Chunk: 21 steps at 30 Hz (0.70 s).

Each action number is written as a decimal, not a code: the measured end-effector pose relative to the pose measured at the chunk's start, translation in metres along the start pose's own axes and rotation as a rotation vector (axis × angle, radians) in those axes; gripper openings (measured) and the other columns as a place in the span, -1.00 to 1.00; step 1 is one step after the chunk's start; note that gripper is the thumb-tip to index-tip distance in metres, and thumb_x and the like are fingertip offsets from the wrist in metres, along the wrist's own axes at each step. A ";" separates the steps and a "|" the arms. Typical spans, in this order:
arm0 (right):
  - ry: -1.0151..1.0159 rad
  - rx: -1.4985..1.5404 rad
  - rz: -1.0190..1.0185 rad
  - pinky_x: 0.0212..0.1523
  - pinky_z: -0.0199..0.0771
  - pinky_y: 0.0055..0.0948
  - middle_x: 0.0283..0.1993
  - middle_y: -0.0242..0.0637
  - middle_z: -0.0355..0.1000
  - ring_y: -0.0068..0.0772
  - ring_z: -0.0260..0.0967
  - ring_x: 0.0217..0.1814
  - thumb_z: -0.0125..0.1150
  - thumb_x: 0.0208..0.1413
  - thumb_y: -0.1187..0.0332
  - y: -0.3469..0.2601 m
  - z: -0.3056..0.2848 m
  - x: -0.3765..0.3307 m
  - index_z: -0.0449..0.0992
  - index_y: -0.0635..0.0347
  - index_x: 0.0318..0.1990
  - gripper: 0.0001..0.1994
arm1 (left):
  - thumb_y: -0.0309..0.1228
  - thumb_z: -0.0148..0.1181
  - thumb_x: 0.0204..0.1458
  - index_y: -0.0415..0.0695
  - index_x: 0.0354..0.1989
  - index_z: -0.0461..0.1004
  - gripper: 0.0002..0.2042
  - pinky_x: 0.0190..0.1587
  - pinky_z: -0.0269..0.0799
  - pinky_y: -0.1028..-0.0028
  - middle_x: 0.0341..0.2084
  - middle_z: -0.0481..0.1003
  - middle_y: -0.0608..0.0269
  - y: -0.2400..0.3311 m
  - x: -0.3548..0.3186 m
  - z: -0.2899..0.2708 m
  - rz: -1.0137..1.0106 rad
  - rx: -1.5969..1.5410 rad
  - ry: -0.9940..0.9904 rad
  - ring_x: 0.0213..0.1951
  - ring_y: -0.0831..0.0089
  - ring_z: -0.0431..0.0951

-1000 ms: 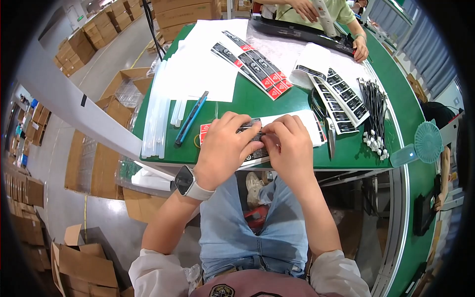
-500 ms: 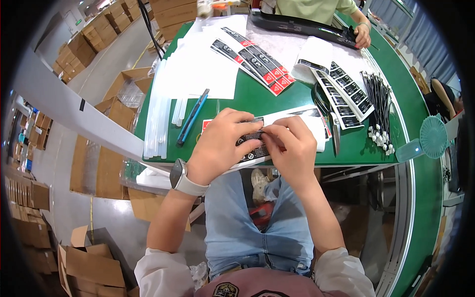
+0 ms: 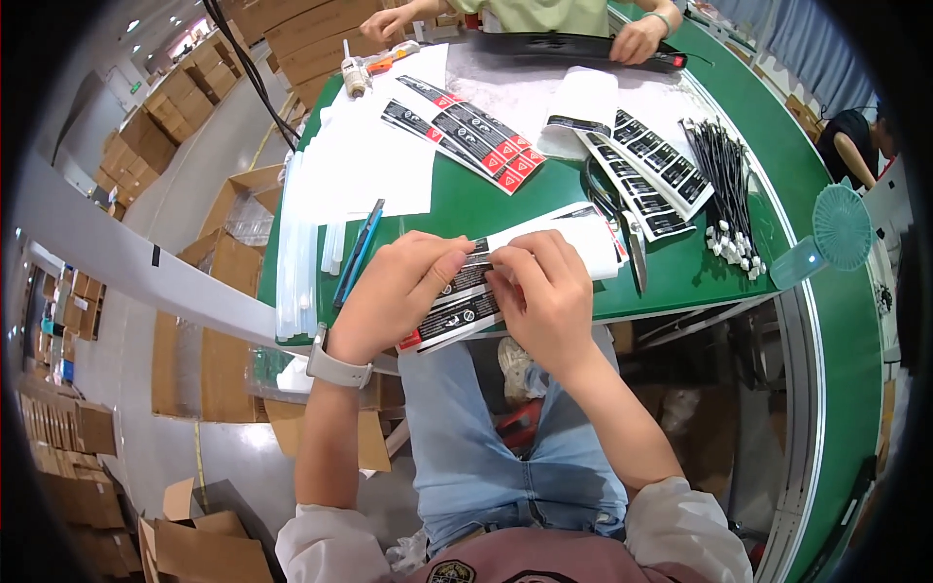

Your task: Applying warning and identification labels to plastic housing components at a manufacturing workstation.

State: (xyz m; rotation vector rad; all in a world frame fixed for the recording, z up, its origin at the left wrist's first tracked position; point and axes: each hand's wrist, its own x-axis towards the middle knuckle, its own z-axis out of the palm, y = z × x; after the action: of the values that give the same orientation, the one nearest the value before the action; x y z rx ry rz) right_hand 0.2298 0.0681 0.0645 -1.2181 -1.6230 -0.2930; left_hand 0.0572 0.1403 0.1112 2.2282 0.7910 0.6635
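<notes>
While the green table fills the upper centre of the frame, both hands sit at its lower edge: left hand and right hand each pinched on a black-and-white label strip, mid-frame. Scissors lie just right.

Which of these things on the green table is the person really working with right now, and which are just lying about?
In use: left hand, right hand, black label strip, white sleeve.

Lying about: blue pen, scissors, bundle of black cable ties, teal hand fan, red-and-black labels.
</notes>
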 end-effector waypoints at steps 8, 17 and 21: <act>0.045 -0.174 -0.146 -0.17 0.35 -0.26 -0.27 -0.29 0.42 -0.23 0.40 -0.16 0.26 -0.19 0.49 -0.001 0.003 -0.007 0.53 0.25 -0.31 -0.80 | -0.32 0.02 0.21 -0.24 -0.07 0.53 -0.72 -0.02 0.40 0.29 -0.21 0.56 -0.04 0.004 -0.003 0.001 0.048 0.050 0.013 -0.09 0.09 0.50; -0.108 -0.050 -0.243 0.07 0.22 -0.06 -0.30 -0.29 0.34 -0.28 0.37 -0.14 0.17 -0.21 0.39 -0.043 -0.022 -0.026 0.49 0.21 -0.43 -0.85 | -0.22 -0.26 0.34 -0.23 0.08 0.45 -0.59 0.13 0.29 0.45 0.04 0.47 0.07 -0.015 0.004 -0.015 0.041 -0.012 -0.191 0.02 0.32 0.48; -0.085 0.151 -0.346 0.06 0.21 0.00 -0.33 -0.29 0.33 -0.21 0.32 -0.17 0.22 -0.16 0.39 -0.070 -0.074 -0.050 0.51 0.11 -0.37 -0.86 | -0.27 -0.29 0.34 -0.30 0.06 0.43 -0.59 0.17 0.26 0.40 -0.01 0.50 0.06 -0.022 0.004 -0.022 -0.032 -0.277 -0.266 0.04 0.33 0.47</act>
State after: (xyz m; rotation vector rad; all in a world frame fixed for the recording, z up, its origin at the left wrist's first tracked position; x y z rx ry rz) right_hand 0.2127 -0.0435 0.0803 -0.8425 -1.8939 -0.3311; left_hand 0.0384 0.1655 0.1100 1.9930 0.5624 0.4211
